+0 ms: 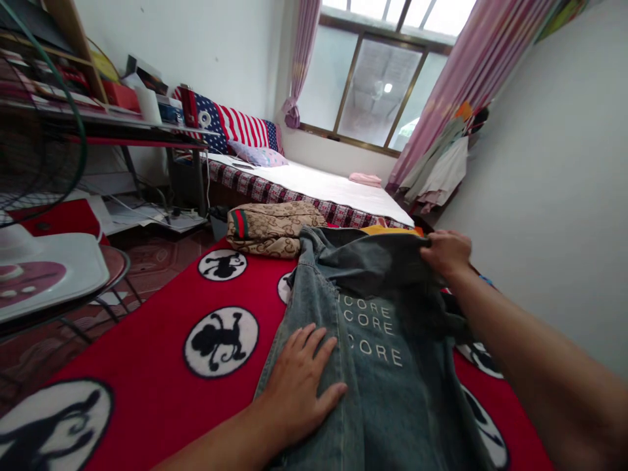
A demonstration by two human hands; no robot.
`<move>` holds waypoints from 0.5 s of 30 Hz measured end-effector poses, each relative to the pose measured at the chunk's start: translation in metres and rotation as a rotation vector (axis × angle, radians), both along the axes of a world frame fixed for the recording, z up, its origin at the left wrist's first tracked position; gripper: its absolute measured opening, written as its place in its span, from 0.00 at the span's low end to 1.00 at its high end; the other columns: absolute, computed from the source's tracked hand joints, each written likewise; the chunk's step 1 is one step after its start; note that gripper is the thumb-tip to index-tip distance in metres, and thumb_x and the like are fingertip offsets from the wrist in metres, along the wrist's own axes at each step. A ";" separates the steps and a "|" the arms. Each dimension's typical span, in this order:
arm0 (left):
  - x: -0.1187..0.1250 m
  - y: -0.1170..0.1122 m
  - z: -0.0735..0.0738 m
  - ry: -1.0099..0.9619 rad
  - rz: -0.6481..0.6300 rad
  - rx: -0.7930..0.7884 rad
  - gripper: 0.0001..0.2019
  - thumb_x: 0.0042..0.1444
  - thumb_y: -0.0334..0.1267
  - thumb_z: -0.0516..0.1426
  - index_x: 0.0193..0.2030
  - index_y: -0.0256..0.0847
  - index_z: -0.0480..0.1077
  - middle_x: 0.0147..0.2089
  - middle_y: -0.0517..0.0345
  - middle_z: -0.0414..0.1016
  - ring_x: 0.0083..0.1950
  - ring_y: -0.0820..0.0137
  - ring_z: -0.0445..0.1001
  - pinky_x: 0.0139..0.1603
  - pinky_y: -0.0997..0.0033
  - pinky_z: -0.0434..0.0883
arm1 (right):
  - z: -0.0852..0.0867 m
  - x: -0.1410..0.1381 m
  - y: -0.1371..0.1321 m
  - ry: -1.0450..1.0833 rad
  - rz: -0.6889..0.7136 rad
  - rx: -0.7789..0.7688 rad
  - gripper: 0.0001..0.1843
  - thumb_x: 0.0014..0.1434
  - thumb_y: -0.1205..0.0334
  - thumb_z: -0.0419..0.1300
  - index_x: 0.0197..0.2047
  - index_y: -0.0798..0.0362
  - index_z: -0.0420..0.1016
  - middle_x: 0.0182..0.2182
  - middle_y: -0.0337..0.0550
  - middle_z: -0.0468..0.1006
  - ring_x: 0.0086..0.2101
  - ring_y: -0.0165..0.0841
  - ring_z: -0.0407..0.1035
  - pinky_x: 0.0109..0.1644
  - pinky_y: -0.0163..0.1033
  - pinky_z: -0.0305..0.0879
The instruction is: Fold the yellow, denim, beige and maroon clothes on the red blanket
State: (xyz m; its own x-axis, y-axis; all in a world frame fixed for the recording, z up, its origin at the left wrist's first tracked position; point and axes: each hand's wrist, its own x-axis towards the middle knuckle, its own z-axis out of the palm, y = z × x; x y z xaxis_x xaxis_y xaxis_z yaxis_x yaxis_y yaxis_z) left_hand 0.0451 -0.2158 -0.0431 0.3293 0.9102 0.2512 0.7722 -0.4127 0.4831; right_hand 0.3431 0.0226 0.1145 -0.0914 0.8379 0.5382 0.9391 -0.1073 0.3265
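A blue-grey denim jacket point(387, 405) with pale embroidered lettering lies partly folded on a red blanket point(157, 366) patterned with black monkeys in white circles. My left hand point(301, 383) rests flat on the jacket's left part, fingers spread. At the far right of the jacket, my right hand point(445, 252) is closed on a raised part of the denim, which stretches across the upper jacket. Behind the jacket sits a folded brown patterned cloth point(275, 226) with a green and red stripe. Something yellow point(390, 230) shows past the jacket's upper edge.
A bed point(314, 183) with a white top stands under the window, with a pillow point(260, 155) and a folded pink cloth point(366, 179) on it. On the left are a cluttered desk point(137, 131), a fan point(44, 131) and a stool point(115, 261). Clothes point(444, 170) hang by the right wall.
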 end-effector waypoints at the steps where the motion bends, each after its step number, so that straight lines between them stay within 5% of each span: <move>1: 0.000 0.000 0.000 0.002 0.024 -0.003 0.31 0.58 0.53 0.54 0.66 0.44 0.60 0.69 0.47 0.56 0.69 0.53 0.54 0.67 0.45 0.55 | 0.015 0.010 -0.004 0.013 -0.050 0.044 0.16 0.55 0.57 0.60 0.40 0.62 0.78 0.37 0.63 0.76 0.43 0.48 0.69 0.43 0.49 0.58; 4: 0.002 0.002 -0.002 -0.015 0.084 0.040 0.31 0.58 0.49 0.55 0.68 0.45 0.57 0.72 0.45 0.46 0.70 0.52 0.51 0.66 0.47 0.58 | 0.053 0.038 -0.019 0.079 -0.176 0.112 0.17 0.55 0.54 0.60 0.38 0.60 0.79 0.33 0.64 0.76 0.39 0.51 0.71 0.38 0.50 0.60; 7: 0.005 0.003 -0.005 -0.010 0.108 0.072 0.30 0.59 0.48 0.54 0.68 0.46 0.57 0.74 0.45 0.38 0.72 0.51 0.45 0.66 0.46 0.57 | 0.073 0.047 -0.036 0.188 -0.218 0.101 0.14 0.53 0.51 0.62 0.36 0.53 0.79 0.35 0.59 0.77 0.38 0.51 0.72 0.34 0.49 0.63; 12: 0.000 0.009 0.007 0.083 0.076 0.042 0.27 0.58 0.52 0.54 0.61 0.44 0.67 0.68 0.42 0.56 0.67 0.49 0.56 0.63 0.46 0.59 | 0.078 0.005 -0.076 0.322 -0.112 0.070 0.15 0.50 0.49 0.64 0.37 0.50 0.78 0.34 0.53 0.77 0.38 0.47 0.72 0.36 0.50 0.66; 15: -0.012 0.031 0.028 0.075 0.029 0.043 0.17 0.60 0.47 0.52 0.49 0.42 0.76 0.55 0.45 0.72 0.55 0.56 0.70 0.56 0.56 0.68 | 0.074 -0.038 -0.117 0.320 0.083 0.033 0.15 0.51 0.46 0.63 0.35 0.49 0.77 0.29 0.47 0.76 0.34 0.42 0.71 0.34 0.45 0.64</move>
